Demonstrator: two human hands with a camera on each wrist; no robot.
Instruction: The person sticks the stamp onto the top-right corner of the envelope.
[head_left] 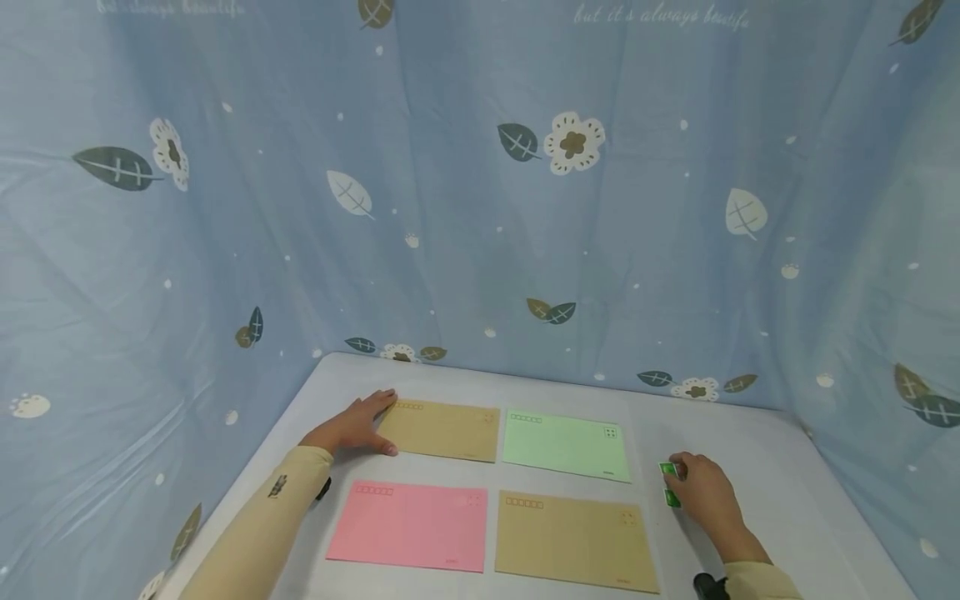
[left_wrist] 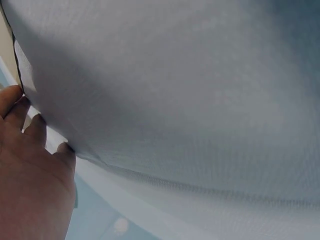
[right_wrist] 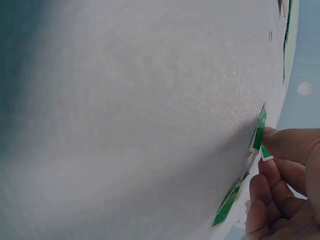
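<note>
My left hand (head_left: 360, 423) rests at the left end of the back-left brown envelope (head_left: 442, 431), thumb and fingers spread along its edge. In the left wrist view the left hand (left_wrist: 35, 170) shows its fingertips against the white surface. At the right, my right hand (head_left: 705, 492) pinches a small green stamp with a white border (right_wrist: 266, 152) between thumb and fingers; part of it is hidden by the thumb. Another green stamp (right_wrist: 259, 131) stands out right beside the thumb, and one more green stamp (right_wrist: 227, 205) lies on the white table, nearer the wrist.
A light green envelope (head_left: 566, 444) lies at the back right, a pink envelope (head_left: 408, 527) at the front left and a second brown envelope (head_left: 573, 540) at the front right. All lie flat on the white table (head_left: 795, 475). A blue patterned curtain (head_left: 450, 250) hangs around it.
</note>
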